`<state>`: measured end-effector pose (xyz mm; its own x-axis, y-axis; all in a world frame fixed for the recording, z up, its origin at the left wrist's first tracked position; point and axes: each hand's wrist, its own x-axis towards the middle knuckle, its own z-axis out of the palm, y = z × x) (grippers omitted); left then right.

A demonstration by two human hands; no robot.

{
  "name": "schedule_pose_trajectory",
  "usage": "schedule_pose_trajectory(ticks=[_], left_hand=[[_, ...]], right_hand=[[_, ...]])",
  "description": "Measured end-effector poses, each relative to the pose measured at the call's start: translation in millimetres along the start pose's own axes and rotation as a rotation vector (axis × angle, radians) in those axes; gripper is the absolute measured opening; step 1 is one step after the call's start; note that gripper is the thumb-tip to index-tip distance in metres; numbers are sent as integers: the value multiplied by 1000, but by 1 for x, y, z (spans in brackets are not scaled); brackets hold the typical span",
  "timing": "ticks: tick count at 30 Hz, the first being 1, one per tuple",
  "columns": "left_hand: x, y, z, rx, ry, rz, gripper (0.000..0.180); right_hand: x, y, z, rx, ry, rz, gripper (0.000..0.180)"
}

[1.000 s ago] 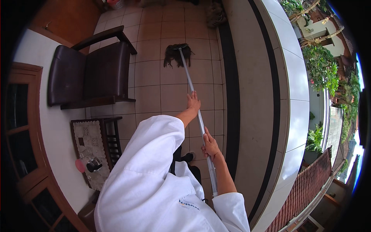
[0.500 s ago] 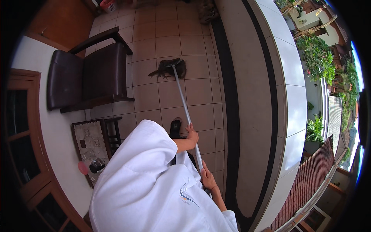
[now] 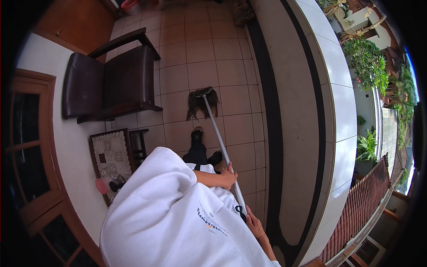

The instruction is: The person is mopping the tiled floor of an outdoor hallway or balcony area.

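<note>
A string mop (image 3: 218, 133) with a long silver handle slants from the floor up toward me. Its dark, stringy head (image 3: 202, 103) lies on the tiles just ahead of my shoe, strands hanging toward me. My left hand (image 3: 229, 176) is closed round the middle of the handle. Lower down, beside my white shirt, my right hand (image 3: 255, 224) grips the handle near its upper end. A black loop (image 3: 240, 212) shows on the handle by that hand. Part of the right hand's grip is hidden.
To the left stand a dark brown armchair (image 3: 126, 80) and a small table (image 3: 110, 147) with a lace cloth and glassware. A low wall (image 3: 296, 120) with a tiled top runs along the right. A red basket (image 3: 130, 6) sits at the far end.
The mop head has come nearer to me, and its strands have swung from pointing left to trailing toward me. Both hands have shifted down and slightly right in the picture with the handle.
</note>
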<state>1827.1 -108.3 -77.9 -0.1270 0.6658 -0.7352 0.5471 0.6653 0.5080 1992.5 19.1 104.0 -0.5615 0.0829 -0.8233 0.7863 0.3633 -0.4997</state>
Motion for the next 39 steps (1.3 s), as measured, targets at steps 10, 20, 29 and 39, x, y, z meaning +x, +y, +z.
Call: schedule_pose_trajectory(ticks=[10, 20, 29, 39], left_hand=[[13, -153, -90, -61, 374, -257, 90], [6, -286, -167, 3, 352, -473, 84], [-37, -205, -106, 159, 260, -224, 81], [-70, -38, 9, 96, -273, 145, 64]], right_hand=[[148, -136, 25, -101, -40, 1, 44], [229, -263, 87, 81, -71, 113, 43], [151, -190, 93, 27, -68, 187, 43], [-38, -58, 84, 38, -122, 157, 46]])
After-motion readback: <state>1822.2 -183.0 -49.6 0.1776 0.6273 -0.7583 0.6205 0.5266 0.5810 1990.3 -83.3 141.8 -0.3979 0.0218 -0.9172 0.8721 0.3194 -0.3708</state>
